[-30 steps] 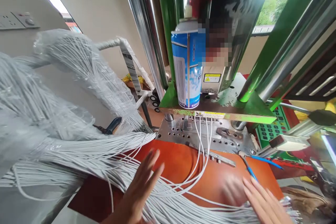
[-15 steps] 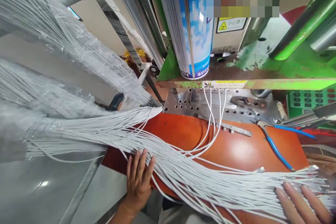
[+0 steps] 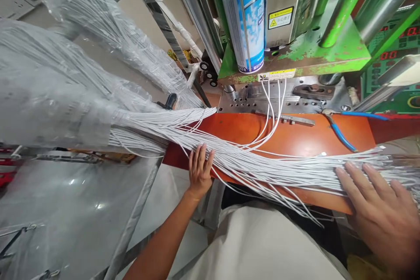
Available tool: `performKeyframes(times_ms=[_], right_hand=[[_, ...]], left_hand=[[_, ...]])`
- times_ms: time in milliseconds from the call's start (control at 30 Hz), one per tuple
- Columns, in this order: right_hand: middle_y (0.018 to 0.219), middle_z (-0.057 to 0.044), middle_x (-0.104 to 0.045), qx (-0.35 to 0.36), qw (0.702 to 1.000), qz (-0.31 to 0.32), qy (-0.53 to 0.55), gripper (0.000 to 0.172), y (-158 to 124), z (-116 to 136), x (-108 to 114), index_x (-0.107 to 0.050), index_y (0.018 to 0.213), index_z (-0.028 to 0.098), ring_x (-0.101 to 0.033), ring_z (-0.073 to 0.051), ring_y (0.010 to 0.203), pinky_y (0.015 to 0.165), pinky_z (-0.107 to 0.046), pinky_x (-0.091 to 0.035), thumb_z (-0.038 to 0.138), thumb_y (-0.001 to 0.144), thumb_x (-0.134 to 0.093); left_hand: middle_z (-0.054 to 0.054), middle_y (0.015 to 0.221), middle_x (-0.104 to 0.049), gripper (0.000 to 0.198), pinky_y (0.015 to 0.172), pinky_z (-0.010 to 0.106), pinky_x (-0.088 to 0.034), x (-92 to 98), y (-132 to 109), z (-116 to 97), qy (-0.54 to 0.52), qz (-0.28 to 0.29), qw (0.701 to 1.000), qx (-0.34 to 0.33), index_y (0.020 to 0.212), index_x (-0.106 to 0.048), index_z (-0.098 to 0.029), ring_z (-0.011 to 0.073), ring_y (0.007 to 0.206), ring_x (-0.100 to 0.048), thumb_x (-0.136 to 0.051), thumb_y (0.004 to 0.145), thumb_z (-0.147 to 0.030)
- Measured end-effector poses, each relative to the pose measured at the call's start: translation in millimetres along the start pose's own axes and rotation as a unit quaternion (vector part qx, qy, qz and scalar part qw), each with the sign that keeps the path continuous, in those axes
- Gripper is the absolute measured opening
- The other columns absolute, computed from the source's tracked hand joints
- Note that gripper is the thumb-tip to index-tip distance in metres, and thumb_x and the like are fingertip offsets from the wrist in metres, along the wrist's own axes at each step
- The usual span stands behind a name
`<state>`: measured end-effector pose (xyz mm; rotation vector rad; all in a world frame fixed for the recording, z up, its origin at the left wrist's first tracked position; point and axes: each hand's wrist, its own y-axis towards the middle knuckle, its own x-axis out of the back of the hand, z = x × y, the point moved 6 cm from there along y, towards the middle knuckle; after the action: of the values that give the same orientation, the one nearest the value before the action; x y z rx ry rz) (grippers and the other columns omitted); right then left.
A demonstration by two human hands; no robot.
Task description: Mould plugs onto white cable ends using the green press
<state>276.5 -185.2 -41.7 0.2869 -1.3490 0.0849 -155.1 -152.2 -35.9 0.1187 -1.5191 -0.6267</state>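
Observation:
A thick bundle of white cables [image 3: 262, 167] lies across the orange work surface [image 3: 305, 135], its connector ends toward the right. My left hand [image 3: 201, 170] rests on the near side of the bundle, fingers stretched out over the strands. On the right, my right hand [image 3: 377, 205] lies over the bundle near the connector ends with its fingers spread. Several cables loop up from the bundle into the metal mold [image 3: 275, 94] under the green press. A few strands hang over the near edge, by my body.
Blue-handled cutting pliers [image 3: 341, 133] and a slim metal bar [image 3: 295, 120] lie near the mold. A blue spray can [image 3: 246, 30] stands on the green press plate [image 3: 348, 59]. Plastic-wrapped cable bundles [image 3: 131, 48] hang over a padded rack at left. A green control panel [image 3: 393, 70] is at right.
The camera view has tilted down, so more of my body and the floor shows. Both hands remain on the cable bundle; more of my right hand is visible.

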Motion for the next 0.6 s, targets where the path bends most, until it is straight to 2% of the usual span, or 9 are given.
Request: performKeyframes(times_ms=[100, 200, 267, 367, 433, 500, 600], right_hand=[[0.17, -0.009, -0.024, 0.032, 0.999, -0.014, -0.01, 0.085, 1, 0, 4, -0.003, 0.167, 0.034, -0.019, -0.037, 0.157, 0.123, -0.067, -0.021, 0.014, 0.095, -0.043], [0.17, -0.012, -0.026, 0.074, 0.997, -0.025, 0.006, 0.081, -1, -5, 8, -0.005, 0.168, 0.031, -0.021, -0.04, 0.156, 0.12, -0.069, -0.025, 0.023, 0.097, -0.045], [0.168, -0.013, -0.03, 0.091, 0.994, -0.043, 0.037, 0.079, -2, -3, 14, -0.01, 0.168, 0.029, -0.025, -0.041, 0.155, 0.119, -0.067, -0.029, 0.034, 0.098, -0.048], [0.164, -0.014, -0.037, 0.112, 0.986, -0.071, 0.104, 0.078, 1, 24, 24, -0.018, 0.167, 0.025, -0.034, -0.037, 0.152, 0.122, -0.059, -0.033, 0.043, 0.099, -0.052], [0.161, -0.013, -0.043, 0.14, 0.976, -0.078, 0.15, 0.076, 7, 58, 28, -0.021, 0.166, 0.025, -0.04, -0.034, 0.148, 0.122, -0.054, -0.036, 0.041, 0.1, -0.055], [0.158, -0.013, -0.045, 0.175, 0.964, -0.076, 0.186, 0.074, 18, 98, 28, -0.022, 0.165, 0.025, -0.042, -0.033, 0.146, 0.119, -0.054, -0.039, 0.038, 0.1, -0.056], [0.154, -0.014, -0.047, 0.216, 0.949, -0.06, 0.223, 0.069, 36, 146, 26, -0.028, 0.161, 0.023, -0.044, -0.033, 0.141, 0.114, -0.054, -0.043, 0.033, 0.1, -0.058]], left_hand=[[0.023, 0.168, -0.025, 0.071, 0.124, 0.063, -0.025, 4.7, -5, 1, -0.005, 0.009, 0.999, -0.053, 0.164, -0.026, -0.016, 0.0389, 0.158, -0.02, -0.056, 0.101, -0.03], [0.028, 0.165, -0.029, 0.092, 0.123, 0.067, -0.026, 9.7, -23, 9, -0.002, 0.058, 0.981, -0.183, 0.16, -0.033, -0.014, 0.0445, 0.156, -0.021, -0.072, 0.089, -0.057], [0.026, 0.163, -0.034, 0.086, 0.122, 0.066, -0.028, 12.6, -36, 23, 0.022, 0.075, 0.966, -0.248, 0.156, -0.039, -0.016, 0.0436, 0.156, -0.023, -0.076, 0.087, -0.052], [0.02, 0.164, -0.037, 0.065, 0.121, 0.06, -0.036, 19.5, -39, 36, 0.061, 0.02, 0.959, -0.275, 0.148, -0.047, -0.023, 0.038, 0.155, -0.028, -0.075, 0.09, -0.021], [0.018, 0.163, -0.04, 0.057, 0.12, 0.055, -0.04, 23.6, -29, 28, 0.051, -0.031, 0.956, -0.287, 0.141, -0.052, -0.024, 0.035, 0.154, -0.033, -0.072, 0.09, -0.012], [0.017, 0.16, -0.045, 0.045, 0.12, 0.052, -0.041, 25.2, -13, 5, 0.012, -0.064, 0.949, -0.307, 0.133, -0.056, -0.023, 0.0318, 0.151, -0.039, -0.072, 0.091, -0.017], [0.013, 0.151, -0.055, 0.029, 0.122, 0.049, -0.039, 22.8, 11, -38, -0.05, -0.06, 0.94, -0.332, 0.123, -0.06, -0.023, 0.0263, 0.146, -0.047, -0.068, 0.095, -0.025]])
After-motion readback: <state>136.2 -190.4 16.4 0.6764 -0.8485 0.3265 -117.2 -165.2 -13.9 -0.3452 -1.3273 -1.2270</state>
